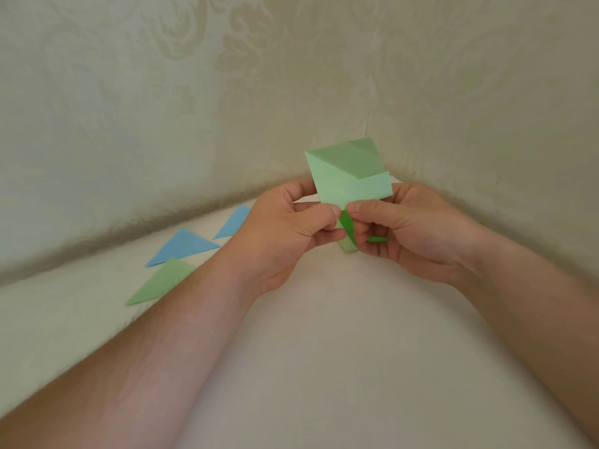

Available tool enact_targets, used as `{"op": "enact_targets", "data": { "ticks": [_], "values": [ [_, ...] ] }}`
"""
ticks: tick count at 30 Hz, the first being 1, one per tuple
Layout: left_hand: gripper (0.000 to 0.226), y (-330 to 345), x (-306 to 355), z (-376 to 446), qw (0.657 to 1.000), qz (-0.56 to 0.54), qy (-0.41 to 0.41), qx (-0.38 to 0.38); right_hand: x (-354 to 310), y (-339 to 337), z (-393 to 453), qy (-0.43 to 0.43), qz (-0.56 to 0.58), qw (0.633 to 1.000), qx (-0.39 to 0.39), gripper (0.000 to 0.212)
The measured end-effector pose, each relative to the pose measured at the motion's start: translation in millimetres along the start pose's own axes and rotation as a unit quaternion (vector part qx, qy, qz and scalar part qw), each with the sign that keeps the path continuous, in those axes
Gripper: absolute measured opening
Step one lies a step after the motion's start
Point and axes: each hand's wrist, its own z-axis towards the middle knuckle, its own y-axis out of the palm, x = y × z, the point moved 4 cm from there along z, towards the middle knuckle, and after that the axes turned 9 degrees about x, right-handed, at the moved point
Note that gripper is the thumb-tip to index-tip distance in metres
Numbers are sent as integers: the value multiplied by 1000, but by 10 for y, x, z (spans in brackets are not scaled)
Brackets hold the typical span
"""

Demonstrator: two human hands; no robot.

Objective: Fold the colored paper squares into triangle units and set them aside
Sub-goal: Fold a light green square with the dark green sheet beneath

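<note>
A light green paper (348,176), partly folded with a diagonal crease, stands upright above the white table (324,351). My left hand (288,231) pinches its lower edge from the left. My right hand (405,228) pinches the same edge from the right, thumb tips almost meeting. A darker green strip of paper (348,228) hangs below between my hands. On the table to the left lie three folded triangles: a large blue one (183,246), a smaller blue one (233,222) partly behind my left hand, and a green one (162,281).
A cream wall with a damask pattern (291,76) rises close behind the table on the back and right sides. The table's far edge curves just behind my hands.
</note>
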Motion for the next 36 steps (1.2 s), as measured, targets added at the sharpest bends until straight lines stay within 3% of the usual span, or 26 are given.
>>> {"op": "enact_targets", "data": {
  "ticks": [9,18,27,36],
  "values": [
    [33,-42,-7,29,1000,-5,-8,16,-40,-58,1,-18,-20,999,23,4],
    [34,-76,-1,58,999,-2,-8,32,-79,-101,11,-31,-12,998,44,29],
    [33,-129,34,62,998,25,7,53,-115,-129,-9,-12,-28,999,40,27],
    [31,-195,-11,115,996,24,-7,80,-145,-135,-31,-66,-146,986,45,33]
  ]
}}
